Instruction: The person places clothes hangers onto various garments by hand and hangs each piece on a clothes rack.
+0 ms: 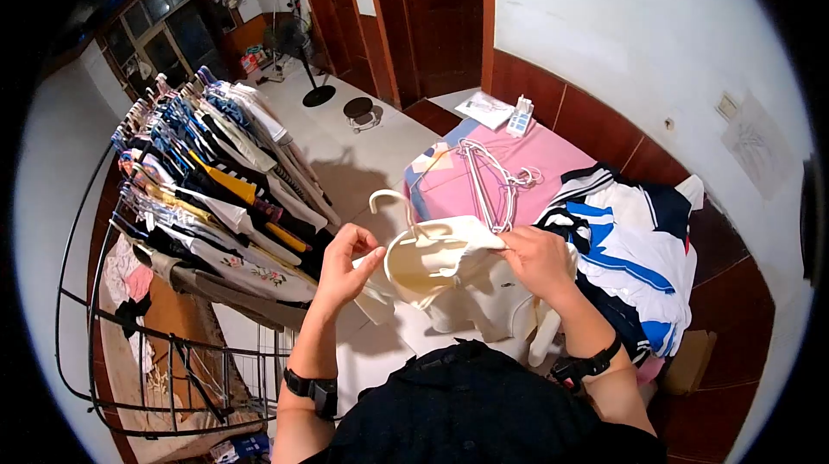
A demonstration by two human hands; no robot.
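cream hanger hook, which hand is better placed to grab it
Probably the left hand: it is nearer the hook, while the right hand grips the cream garment farther off.

Soft, matt cloth in the cream garment (pixel 484 296); smooth, faintly shiny plastic, by its look, in the cream hanger hook (pixel 389 195). Matt cloth in the pink cover (pixel 561 151), beneath slim, smooth white hangers (pixel 477 183), plastic or coated wire, hard to tell. Dark metal tubing in the rack (pixel 92 326). Glossy pale floor tile (pixel 363 138); shiny reddish-brown wall tile (pixel 596 119) below smooth, matt white wall (pixel 604 24). Polished-looking wood in the door (pixel 442 28). Thin paper in the wall sheet (pixel 760 149).
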